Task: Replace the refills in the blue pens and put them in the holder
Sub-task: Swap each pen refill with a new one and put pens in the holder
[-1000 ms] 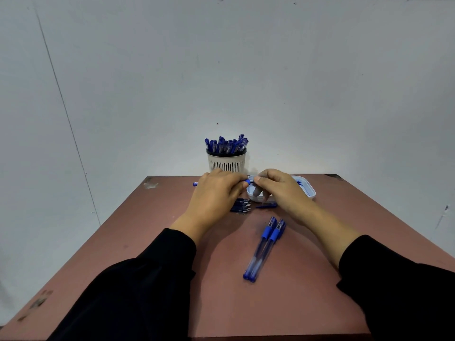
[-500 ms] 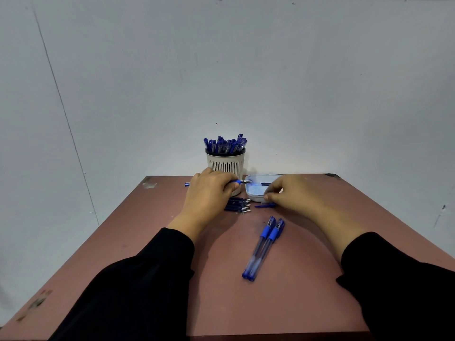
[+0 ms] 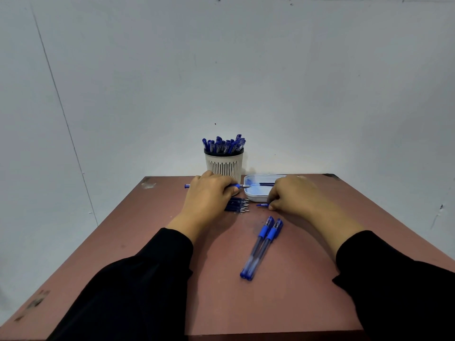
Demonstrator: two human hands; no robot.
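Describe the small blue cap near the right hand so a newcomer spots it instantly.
Start at the white slotted pen holder at the table's far edge, then drop to the shallow white tray beside it. Just in front of the tray lies the cap, at the right hand fingers. It is far shorter than the pens, with white lettering.

Matt reddish table (image 3: 147, 242), glossy plastic tray (image 3: 256, 198), slotted plastic holder (image 3: 223, 166)

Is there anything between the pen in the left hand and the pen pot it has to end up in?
Nothing visible stands between them. The left hand holds the pen right in front of the pot. The pot is already crowded with pens, so finding a gap may be the only snag.
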